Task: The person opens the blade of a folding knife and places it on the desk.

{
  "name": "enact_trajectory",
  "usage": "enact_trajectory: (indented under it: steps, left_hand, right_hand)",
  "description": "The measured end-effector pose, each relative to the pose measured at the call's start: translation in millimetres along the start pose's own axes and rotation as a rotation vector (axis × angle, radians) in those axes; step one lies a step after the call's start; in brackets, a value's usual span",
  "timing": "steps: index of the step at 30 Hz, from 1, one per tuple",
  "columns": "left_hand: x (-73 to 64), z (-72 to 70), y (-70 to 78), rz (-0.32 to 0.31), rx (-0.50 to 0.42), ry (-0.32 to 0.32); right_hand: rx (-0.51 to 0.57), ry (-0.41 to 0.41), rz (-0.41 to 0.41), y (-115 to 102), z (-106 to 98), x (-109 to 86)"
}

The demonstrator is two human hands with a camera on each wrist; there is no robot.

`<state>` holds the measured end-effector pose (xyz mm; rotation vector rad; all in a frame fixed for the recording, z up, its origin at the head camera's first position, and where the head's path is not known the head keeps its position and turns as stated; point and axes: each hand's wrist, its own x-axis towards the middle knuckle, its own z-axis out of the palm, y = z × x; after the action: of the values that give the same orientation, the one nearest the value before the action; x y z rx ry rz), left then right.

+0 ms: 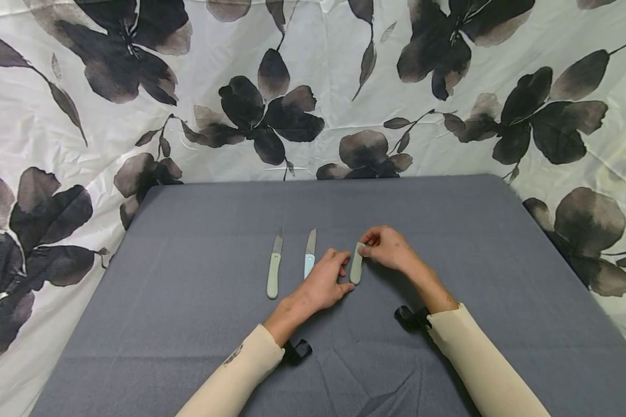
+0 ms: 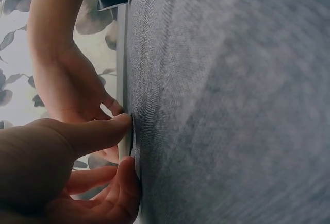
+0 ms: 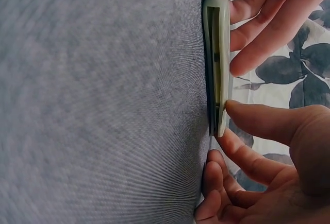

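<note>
A pale green folding knife lies on the grey cloth with no blade sticking out. The long slot along its handle faces the right wrist camera. My right hand pinches its far end between thumb and index finger. Beside its left edge is my left hand, fingers loosely bent, thumb near the knife's near end; whether it touches is unclear. Left of that hand lies a light blue knife with its blade out, its lower handle hidden. Farther left is another green-handled knife, blade out.
Grey cloth covers the table, creased near the front. A white sheet with dark flowers hangs behind and at both sides. Black straps sit at both wrists, beside the cream sleeves.
</note>
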<state>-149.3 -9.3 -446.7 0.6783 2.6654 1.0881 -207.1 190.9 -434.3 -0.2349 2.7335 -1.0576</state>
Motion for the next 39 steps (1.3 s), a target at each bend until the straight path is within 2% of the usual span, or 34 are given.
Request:
enact_trajectory:
  steps: [12,19,29,34,39]
  left_hand:
    - [-1.5,1.5,-1.3,0.018,0.029,0.008]
    - [-1.6,2.2,-3.4,0.033,0.019,0.011]
    - [-3.6,-0.9,-4.3,0.075,-0.017,0.054]
    - [-4.8,-1.2,-4.3,0.08,-0.045,0.083]
    - [-5.5,-1.1,-4.9,0.052,-0.087,0.093]
  right_hand:
    - [-0.017,0.006,-0.021,2,3,-0.7]
    - [0.035,0.01,-0.025,4,3,-2.7]
    - [0.195,0.048,-0.03,-1,3,-6.0]
    - [0.36,0.016,-0.002,-4,4,-8.6]
    - [0.521,-0.03,0.012,-6,6,-11.5]
